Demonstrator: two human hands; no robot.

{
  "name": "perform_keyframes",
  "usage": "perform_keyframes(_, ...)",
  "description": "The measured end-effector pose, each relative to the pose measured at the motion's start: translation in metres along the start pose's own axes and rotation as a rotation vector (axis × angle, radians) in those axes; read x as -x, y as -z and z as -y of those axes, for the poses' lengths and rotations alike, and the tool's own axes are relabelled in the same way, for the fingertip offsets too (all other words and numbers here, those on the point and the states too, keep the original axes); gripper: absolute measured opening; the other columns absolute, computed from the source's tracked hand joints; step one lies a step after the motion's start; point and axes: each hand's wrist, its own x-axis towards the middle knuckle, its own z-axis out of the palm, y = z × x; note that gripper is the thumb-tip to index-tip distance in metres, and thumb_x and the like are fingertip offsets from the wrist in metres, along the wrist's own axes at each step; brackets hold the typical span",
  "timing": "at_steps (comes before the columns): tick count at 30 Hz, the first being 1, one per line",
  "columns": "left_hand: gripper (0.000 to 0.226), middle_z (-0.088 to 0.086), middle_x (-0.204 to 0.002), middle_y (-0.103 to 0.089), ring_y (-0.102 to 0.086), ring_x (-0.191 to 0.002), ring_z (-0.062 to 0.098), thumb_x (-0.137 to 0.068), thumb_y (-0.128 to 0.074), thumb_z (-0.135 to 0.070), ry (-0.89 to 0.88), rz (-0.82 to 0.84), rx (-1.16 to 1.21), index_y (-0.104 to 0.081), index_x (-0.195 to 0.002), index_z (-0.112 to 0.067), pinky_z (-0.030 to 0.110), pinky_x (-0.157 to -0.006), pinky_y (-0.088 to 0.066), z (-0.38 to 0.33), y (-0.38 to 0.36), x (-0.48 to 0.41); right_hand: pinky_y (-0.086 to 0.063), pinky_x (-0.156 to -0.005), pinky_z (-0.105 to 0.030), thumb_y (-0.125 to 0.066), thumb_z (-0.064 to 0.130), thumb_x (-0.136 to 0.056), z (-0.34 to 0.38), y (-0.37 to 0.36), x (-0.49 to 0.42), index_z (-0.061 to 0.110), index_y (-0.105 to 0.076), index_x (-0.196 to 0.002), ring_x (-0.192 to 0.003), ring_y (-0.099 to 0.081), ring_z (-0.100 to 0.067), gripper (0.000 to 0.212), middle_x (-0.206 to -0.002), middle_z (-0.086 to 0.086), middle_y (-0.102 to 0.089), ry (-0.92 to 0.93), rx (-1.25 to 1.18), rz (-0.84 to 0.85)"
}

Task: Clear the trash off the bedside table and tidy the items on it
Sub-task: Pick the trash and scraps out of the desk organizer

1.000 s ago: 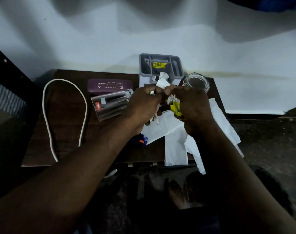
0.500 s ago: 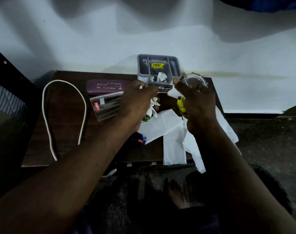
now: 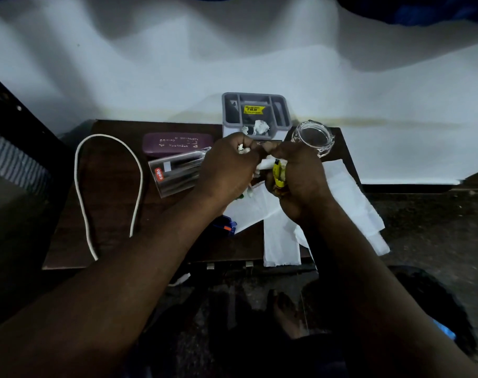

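Note:
Above the dark wooden bedside table (image 3: pixel 109 214), my left hand (image 3: pixel 227 170) grips crumpled white paper scraps (image 3: pixel 242 150). My right hand (image 3: pixel 300 181) holds a yellow wrapper (image 3: pixel 278 174) together with more white paper. The two hands meet fingertip to fingertip over the table's middle. Behind them stands a grey compartment organiser (image 3: pixel 255 113) with a yellow price sticker and crumpled paper bits (image 3: pixel 261 126) inside. White tissue sheets (image 3: pixel 281 241) lie under my hands and hang over the front edge.
A white cable (image 3: pixel 82 186) loops on the table's left part. A purple case (image 3: pixel 177 141) and a clear pen box (image 3: pixel 175 173) lie left of my hands. A glass jar (image 3: pixel 312 137) stands at the back right. A small blue item (image 3: pixel 228 227) lies beneath my left wrist.
My hands parted half a second ago and have come back together over the middle of the table. Crumpled paper now lies in the organiser.

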Motion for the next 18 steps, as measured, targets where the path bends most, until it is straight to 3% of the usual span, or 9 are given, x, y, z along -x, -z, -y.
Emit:
perform_keyframes(3, 0.013, -0.008, -0.080, -0.071, -0.067, -0.070, 0.010, -0.090, -0.072, -0.035, -0.107, -0.011, -0.187, -0.069, -0.081, -0.026, 0.031, -0.062, -0.052, 0.003, 0.006, -0.007, -0.024, -0.050, -0.022, -0.053, -0.004, -0.092, -0.001, 0.000, -0.003, -0.007, -0.069, -0.086, -0.044, -0.035, -0.016, 0.018, -0.068, -0.023, -0.050, 0.107, 0.137, -0.045)
perform_keyframes(4, 0.010, -0.009, -0.083, -0.071, -0.067, -0.073, 0.010, -0.089, -0.071, -0.033, -0.146, -0.020, -0.268, -0.069, -0.082, -0.027, 0.030, -0.063, -0.050, 0.002, 0.009, -0.009, -0.026, -0.048, -0.020, -0.057, -0.003, -0.093, 0.000, 0.000, -0.004, -0.007, -0.072, -0.094, -0.039, -0.035, -0.015, 0.015, -0.068, -0.023, -0.054, 0.123, 0.196, -0.051)
perform_keyframes(7, 0.008, -0.009, -0.093, -0.074, -0.067, -0.088, 0.013, -0.090, -0.064, -0.024, -0.242, -0.114, -0.398, -0.071, -0.087, -0.026, 0.027, -0.074, -0.047, -0.006, 0.021, -0.017, -0.044, -0.040, -0.022, -0.059, -0.006, -0.095, 0.005, 0.004, -0.005, -0.001, -0.074, -0.105, -0.044, -0.059, -0.013, 0.019, -0.084, -0.021, -0.074, 0.120, 0.264, -0.063)
perform_keyframes(9, 0.013, -0.005, -0.102, -0.076, -0.067, -0.097, 0.017, -0.092, -0.062, -0.019, -0.255, -0.174, -0.455, -0.073, -0.093, -0.026, 0.025, -0.078, -0.044, -0.008, 0.029, -0.024, -0.061, -0.055, -0.028, -0.061, -0.006, -0.096, 0.003, 0.009, -0.006, 0.002, -0.076, -0.105, -0.066, -0.073, -0.019, 0.019, -0.094, -0.017, -0.078, 0.150, 0.303, -0.077)
perform_keyframes(12, 0.030, 0.008, -0.123, -0.067, -0.064, -0.112, 0.028, -0.093, -0.057, -0.012, -0.248, -0.181, -0.575, -0.071, -0.118, -0.024, 0.031, -0.090, -0.045, -0.004, 0.035, -0.037, -0.066, -0.065, -0.039, -0.075, 0.006, -0.093, -0.003, 0.013, -0.010, 0.010, -0.080, -0.097, -0.067, -0.073, -0.015, 0.008, -0.085, -0.006, -0.079, 0.200, 0.394, -0.132)
perform_keyframes(15, 0.051, 0.013, -0.135, -0.054, -0.061, -0.118, 0.038, -0.093, -0.057, -0.013, -0.220, -0.067, -0.697, -0.058, -0.142, -0.028, 0.041, -0.098, -0.049, -0.001, 0.032, -0.047, -0.061, -0.056, -0.033, -0.081, 0.014, -0.090, 0.000, 0.010, -0.008, 0.009, -0.080, -0.096, -0.054, -0.069, -0.012, 0.008, -0.081, -0.006, -0.077, 0.233, 0.452, -0.134)
perform_keyframes(18, 0.061, 0.016, -0.128, -0.057, -0.060, -0.118, 0.042, -0.092, -0.057, -0.018, -0.217, 0.015, -0.837, -0.048, -0.151, -0.031, 0.049, -0.096, -0.053, -0.002, 0.025, -0.050, -0.053, -0.047, -0.029, -0.082, 0.022, -0.090, 0.003, 0.005, -0.004, 0.010, -0.078, -0.096, -0.044, -0.065, -0.014, 0.014, -0.075, -0.007, -0.076, 0.263, 0.529, -0.128)
